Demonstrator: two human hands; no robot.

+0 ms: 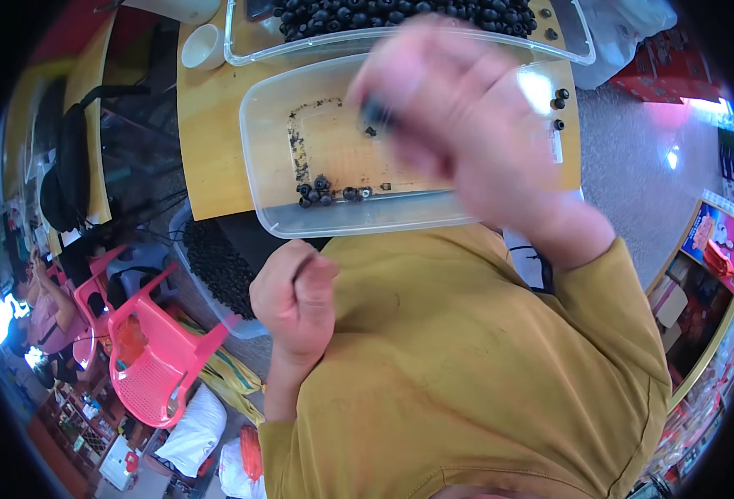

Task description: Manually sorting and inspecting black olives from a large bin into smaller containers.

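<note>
My right hand [475,116], smeared by motion, is raised over a clear plastic tub [269,216]. Between its fingertips a small dark part [376,113] shows, its shape blurred. Lower down, my left hand [292,291] hovers in front of my body, left of the middle. Its fingers are curled into a fist, and whatever may be inside is hidden. Several small black round parts [315,193] lie together in the near left corner of the tub, with a pair of like parts [355,194] beside them. Dark crumbs are scattered along the tub's bottom.
Behind the tub, a clear bin [583,51] holds a heap of black parts [367,15]. A white cup [203,47] stands on the wooden table [209,166]. Loose black parts [560,104] sit at right. Low on the left are another filled bin [217,262] and a pink chair [155,358].
</note>
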